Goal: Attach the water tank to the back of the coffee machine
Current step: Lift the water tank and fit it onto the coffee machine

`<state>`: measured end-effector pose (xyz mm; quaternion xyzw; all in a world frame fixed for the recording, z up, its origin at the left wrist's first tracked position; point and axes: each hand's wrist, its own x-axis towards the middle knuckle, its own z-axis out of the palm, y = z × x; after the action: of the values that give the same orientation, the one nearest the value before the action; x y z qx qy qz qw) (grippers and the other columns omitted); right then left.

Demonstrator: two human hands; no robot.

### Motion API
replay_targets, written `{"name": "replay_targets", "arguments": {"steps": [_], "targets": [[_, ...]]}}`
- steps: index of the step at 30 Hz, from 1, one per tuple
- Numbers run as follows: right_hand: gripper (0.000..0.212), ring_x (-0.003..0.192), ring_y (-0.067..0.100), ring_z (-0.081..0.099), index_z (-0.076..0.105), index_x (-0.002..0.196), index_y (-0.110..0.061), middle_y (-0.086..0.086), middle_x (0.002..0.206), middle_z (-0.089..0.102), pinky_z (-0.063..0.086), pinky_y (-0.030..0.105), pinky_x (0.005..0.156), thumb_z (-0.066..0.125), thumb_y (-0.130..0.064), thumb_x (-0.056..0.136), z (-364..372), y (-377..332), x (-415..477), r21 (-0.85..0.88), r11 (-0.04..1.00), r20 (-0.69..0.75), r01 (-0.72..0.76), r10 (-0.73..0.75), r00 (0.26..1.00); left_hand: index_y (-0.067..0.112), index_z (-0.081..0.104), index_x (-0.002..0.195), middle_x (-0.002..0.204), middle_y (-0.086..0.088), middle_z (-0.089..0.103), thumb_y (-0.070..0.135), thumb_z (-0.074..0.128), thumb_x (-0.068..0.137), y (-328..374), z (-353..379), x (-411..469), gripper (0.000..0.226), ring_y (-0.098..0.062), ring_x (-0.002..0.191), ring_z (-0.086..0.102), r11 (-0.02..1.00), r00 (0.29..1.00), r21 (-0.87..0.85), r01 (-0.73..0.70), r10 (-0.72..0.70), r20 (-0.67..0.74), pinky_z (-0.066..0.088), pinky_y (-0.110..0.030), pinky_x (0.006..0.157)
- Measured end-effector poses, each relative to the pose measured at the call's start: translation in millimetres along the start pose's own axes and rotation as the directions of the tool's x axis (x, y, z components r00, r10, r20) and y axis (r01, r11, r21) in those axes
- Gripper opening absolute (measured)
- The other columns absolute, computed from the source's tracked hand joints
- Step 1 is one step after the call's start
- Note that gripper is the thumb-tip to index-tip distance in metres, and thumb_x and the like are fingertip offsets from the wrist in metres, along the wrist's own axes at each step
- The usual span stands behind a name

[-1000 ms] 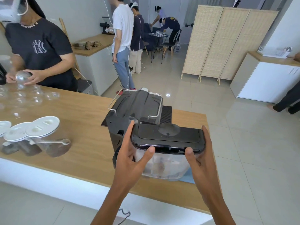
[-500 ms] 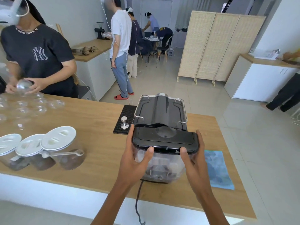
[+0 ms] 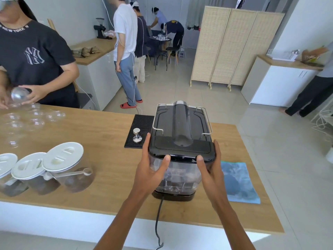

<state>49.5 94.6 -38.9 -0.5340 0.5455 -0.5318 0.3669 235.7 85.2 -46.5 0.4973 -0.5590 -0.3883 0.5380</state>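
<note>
The black coffee machine (image 3: 182,121) stands on the wooden counter (image 3: 100,141) with its back toward me. A clear water tank (image 3: 182,175) with a black lid sits against that back, its lid level with the machine's top. My left hand (image 3: 150,168) grips the tank's left side, thumb on the front under the lid. My right hand (image 3: 210,168) grips the right side the same way. The tank's base rests on the machine's dark foot, where a black power cord (image 3: 158,219) hangs over the counter's edge.
Three white-lidded glass jars (image 3: 63,166) stand at the left. A metal tamper (image 3: 137,135) sits on a black rubber mat left of the machine. A blue cloth (image 3: 237,181) lies at the right. Clear plastic domes and a person's hands are at far left.
The machine has been turned from skewed to square with its back toward me. The tank has gone down and in against the back, its lid now flush with the machine's top.
</note>
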Motion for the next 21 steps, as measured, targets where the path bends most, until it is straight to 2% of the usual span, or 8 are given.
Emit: {"name": "replay_targets", "arguments": {"steps": [2,5,7,10,13,14,18,21], "targets": [[0.079,0.130,-0.012,0.045,0.012,0.153,-0.053,-0.038,0.136,0.049,0.034,0.032,0.117,0.057,-0.056,0.087,1,1,3,0.007,1.000,0.000,0.001,-0.001,1.000,0.031,0.011,0.161,0.128,0.064,0.035,0.035,0.066,0.089,0,0,3,0.090,0.028,0.128,0.035,1.000,1.000,-0.005,-0.009,0.009,0.005,0.030,0.002,0.100],[0.081,0.135,0.002,0.047,0.012,0.153,-0.052,-0.027,0.143,0.049,0.035,0.035,0.117,0.054,-0.061,0.086,2,3,6,0.000,1.000,-0.006,0.008,-0.008,1.000,0.035,0.012,0.160,0.132,0.062,0.034,0.037,0.066,0.088,-2,0,4,0.090,0.025,0.131,0.035,1.000,1.000,-0.014,-0.008,0.008,-0.001,0.031,-0.002,0.104],[0.084,0.135,0.004,0.048,0.012,0.153,-0.052,-0.021,0.147,0.050,0.036,0.035,0.116,0.054,-0.066,0.082,3,5,7,-0.003,1.000,-0.013,0.014,-0.014,1.000,0.039,0.012,0.160,0.139,0.057,0.032,0.042,0.067,0.088,-6,0,5,0.090,0.019,0.138,0.032,1.000,1.000,-0.003,-0.010,0.010,-0.007,0.030,-0.015,0.112],[0.085,0.136,-0.003,0.045,0.014,0.153,-0.053,-0.021,0.150,0.047,0.034,0.031,0.116,0.055,-0.069,0.081,4,8,6,0.018,1.000,-0.019,0.018,-0.018,1.000,0.043,0.012,0.159,0.146,0.052,0.029,0.055,0.068,0.087,-12,1,5,0.092,0.014,0.142,0.030,1.000,1.000,-0.003,-0.005,0.004,-0.013,0.029,-0.027,0.117],[0.085,0.139,-0.004,0.040,0.014,0.154,-0.050,-0.022,0.154,0.041,0.031,0.031,0.118,0.056,-0.066,0.082,3,13,7,0.015,1.000,-0.016,0.020,-0.019,1.000,0.049,0.009,0.157,0.162,0.030,0.023,0.073,0.065,0.078,-19,-1,7,0.100,0.000,0.150,0.024,1.000,1.000,0.019,0.022,-0.022,-0.011,0.027,-0.046,0.123],[0.086,0.140,-0.006,0.038,0.013,0.155,-0.049,-0.024,0.155,0.039,0.030,0.031,0.118,0.055,-0.067,0.082,3,15,8,0.006,1.000,-0.009,0.021,-0.021,1.000,0.051,0.008,0.156,0.164,0.030,0.019,0.074,0.065,0.077,-21,-1,7,0.101,0.000,0.151,0.020,0.999,1.000,0.032,0.026,-0.026,0.002,0.025,-0.051,0.123],[0.092,0.144,0.001,0.035,0.011,0.154,-0.050,-0.020,0.159,0.035,0.030,0.034,0.119,0.053,-0.077,0.077,1,21,11,-0.003,1.000,0.009,0.011,-0.011,1.000,0.055,0.004,0.155,0.147,0.056,0.012,0.059,0.069,0.083,-25,-6,8,0.097,0.022,0.141,0.016,0.998,0.997,0.053,0.032,-0.036,0.069,0.022,-0.046,0.123],[0.088,0.141,-0.007,0.036,0.011,0.154,-0.051,-0.026,0.157,0.035,0.030,0.023,0.115,0.053,-0.072,0.079,2,21,10,-0.005,1.000,0.013,0.009,-0.009,1.000,0.057,0.003,0.154,0.151,0.049,0.013,0.052,0.069,0.086,-24,-7,8,0.095,0.006,0.148,0.022,0.999,0.996,0.042,0.027,-0.030,0.084,0.025,-0.049,0.123]]}}
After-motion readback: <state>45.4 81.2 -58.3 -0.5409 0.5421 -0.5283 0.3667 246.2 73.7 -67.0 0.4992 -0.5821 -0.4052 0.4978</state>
